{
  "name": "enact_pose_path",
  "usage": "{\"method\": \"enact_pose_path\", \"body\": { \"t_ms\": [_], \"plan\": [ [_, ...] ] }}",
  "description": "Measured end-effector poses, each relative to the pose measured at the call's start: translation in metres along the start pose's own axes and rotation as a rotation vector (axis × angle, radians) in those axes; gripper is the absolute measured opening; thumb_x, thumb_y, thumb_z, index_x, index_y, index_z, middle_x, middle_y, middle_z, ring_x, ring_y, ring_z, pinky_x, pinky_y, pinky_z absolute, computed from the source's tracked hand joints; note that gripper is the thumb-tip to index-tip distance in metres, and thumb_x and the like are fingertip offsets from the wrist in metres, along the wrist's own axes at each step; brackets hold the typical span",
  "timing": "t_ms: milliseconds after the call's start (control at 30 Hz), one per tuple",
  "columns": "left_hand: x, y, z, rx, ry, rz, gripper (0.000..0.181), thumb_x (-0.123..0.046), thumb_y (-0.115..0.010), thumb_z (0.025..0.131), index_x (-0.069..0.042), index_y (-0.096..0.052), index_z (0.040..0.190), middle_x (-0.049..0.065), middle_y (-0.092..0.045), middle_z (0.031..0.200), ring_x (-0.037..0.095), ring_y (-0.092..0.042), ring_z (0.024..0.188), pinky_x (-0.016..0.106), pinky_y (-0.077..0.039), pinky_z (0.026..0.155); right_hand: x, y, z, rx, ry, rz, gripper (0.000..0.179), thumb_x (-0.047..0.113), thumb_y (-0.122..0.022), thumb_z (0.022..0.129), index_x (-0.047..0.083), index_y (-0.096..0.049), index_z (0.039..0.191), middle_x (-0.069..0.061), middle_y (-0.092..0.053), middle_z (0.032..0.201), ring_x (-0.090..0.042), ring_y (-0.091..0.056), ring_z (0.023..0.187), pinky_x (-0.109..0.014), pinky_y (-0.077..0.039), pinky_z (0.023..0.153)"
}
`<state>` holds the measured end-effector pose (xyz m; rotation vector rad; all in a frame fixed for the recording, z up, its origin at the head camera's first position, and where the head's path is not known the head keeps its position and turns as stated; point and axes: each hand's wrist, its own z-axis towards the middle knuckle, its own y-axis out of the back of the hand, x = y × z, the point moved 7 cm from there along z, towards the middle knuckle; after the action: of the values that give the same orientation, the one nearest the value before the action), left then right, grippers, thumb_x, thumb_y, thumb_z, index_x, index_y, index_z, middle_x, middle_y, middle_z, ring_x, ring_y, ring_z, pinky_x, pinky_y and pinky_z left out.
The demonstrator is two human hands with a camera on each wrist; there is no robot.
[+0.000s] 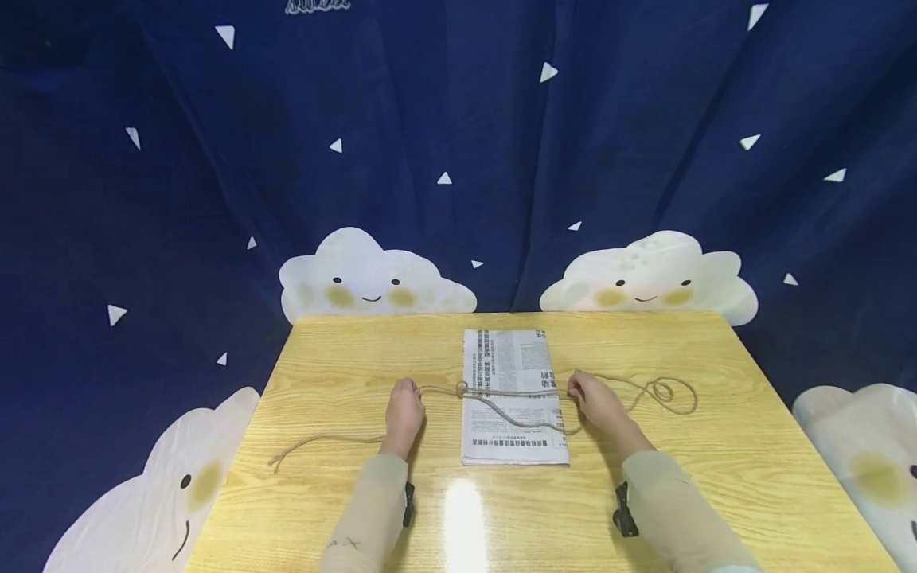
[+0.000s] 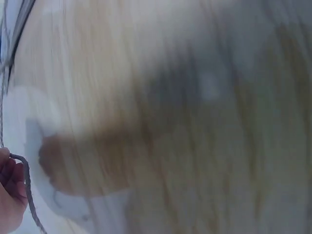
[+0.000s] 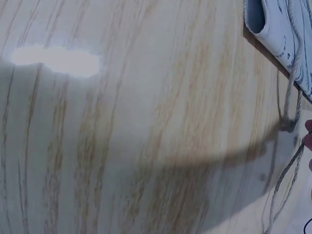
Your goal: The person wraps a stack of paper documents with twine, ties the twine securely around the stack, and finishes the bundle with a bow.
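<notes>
A folded newspaper (image 1: pixel 512 450) lies on the wooden table, with a thin tan rope (image 1: pixel 509 393) running across it from left to right. Near the newspaper's left edge the rope forms a small knot or loop (image 1: pixel 462 389). Left of that edge, my left hand (image 1: pixel 405 415) pinches the rope; its curled fingertips also show at the edge of the left wrist view beside the rope (image 2: pixel 28 183). My right hand (image 1: pixel 598 402) pinches the rope just past the newspaper's right edge. A slack strand sags over the lower half of the paper toward this hand.
One loose rope end (image 1: pixel 315 439) trails on the table left of my left hand. More rope lies coiled (image 1: pixel 669 392) to the right of my right hand. Behind the table (image 1: pixel 344 350) hangs a dark blue curtain (image 1: pixel 401 95) with clouds.
</notes>
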<state>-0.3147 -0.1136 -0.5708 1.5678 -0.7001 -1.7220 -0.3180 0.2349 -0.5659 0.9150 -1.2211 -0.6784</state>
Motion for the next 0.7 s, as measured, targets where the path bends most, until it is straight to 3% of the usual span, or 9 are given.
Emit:
{"method": "enact_pose_path", "body": {
  "t_ms": [233,400,500,567,633,700],
  "plan": [
    [0.025,0.006,0.002,0.007,0.07,0.014,0.006,0.001,-0.049,0.09,0.005,-0.053,0.093,0.014,-0.052,0.089,0.026,-0.055,0.082,0.031,-0.051,0.067,-0.004,-0.001,-0.004,-0.038,0.03,-0.052,0.006,0.005,-0.058,0.087,0.001,-0.062,0.088,-0.01,-0.061,0.085,-0.03,-0.06,0.083,-0.046,-0.05,0.078],
    [0.028,0.007,0.002,-0.043,0.068,0.04,0.006,0.001,-0.051,0.089,0.005,-0.055,0.091,0.014,-0.053,0.086,0.028,-0.054,0.083,0.033,-0.051,0.067,-0.004,-0.001,-0.005,-0.084,0.024,-0.098,0.004,0.004,-0.061,0.084,0.004,-0.065,0.084,-0.009,-0.064,0.084,-0.03,-0.061,0.082,-0.046,-0.048,0.078],
    [0.017,0.007,0.001,-0.107,-0.004,0.067,0.008,0.003,-0.054,0.086,0.006,-0.058,0.092,0.016,-0.055,0.09,0.03,-0.054,0.086,0.036,-0.05,0.071,-0.001,-0.001,-0.005,-0.096,0.011,-0.118,0.004,0.006,-0.062,0.084,0.006,-0.065,0.085,-0.009,-0.065,0.087,-0.031,-0.059,0.086,-0.048,-0.043,0.08],
    [0.007,0.004,0.001,-0.132,-0.087,0.088,0.013,0.003,-0.056,0.084,0.004,-0.06,0.096,0.016,-0.056,0.096,0.03,-0.053,0.091,0.038,-0.048,0.076,0.001,-0.002,-0.004,-0.095,0.006,-0.118,0.007,0.008,-0.062,0.084,0.007,-0.066,0.09,-0.011,-0.066,0.092,-0.033,-0.058,0.092,-0.05,-0.039,0.082],
    [-0.006,-0.001,0.001,-0.123,-0.178,0.08,0.019,0.004,-0.057,0.081,0.003,-0.061,0.1,0.016,-0.057,0.102,0.03,-0.052,0.097,0.041,-0.045,0.081,0.005,-0.004,-0.003,-0.087,0.008,-0.103,0.013,0.01,-0.062,0.085,0.007,-0.066,0.097,-0.012,-0.065,0.099,-0.035,-0.056,0.098,-0.052,-0.036,0.084],
    [-0.019,-0.009,-0.001,-0.075,-0.256,0.069,0.023,0.003,-0.058,0.078,0.001,-0.062,0.101,0.013,-0.059,0.104,0.029,-0.053,0.1,0.042,-0.043,0.084,0.01,-0.007,-0.001,-0.078,0.03,-0.091,0.017,0.012,-0.063,0.085,0.006,-0.065,0.101,-0.013,-0.064,0.103,-0.036,-0.055,0.102,-0.054,-0.035,0.085]
  ]
}}
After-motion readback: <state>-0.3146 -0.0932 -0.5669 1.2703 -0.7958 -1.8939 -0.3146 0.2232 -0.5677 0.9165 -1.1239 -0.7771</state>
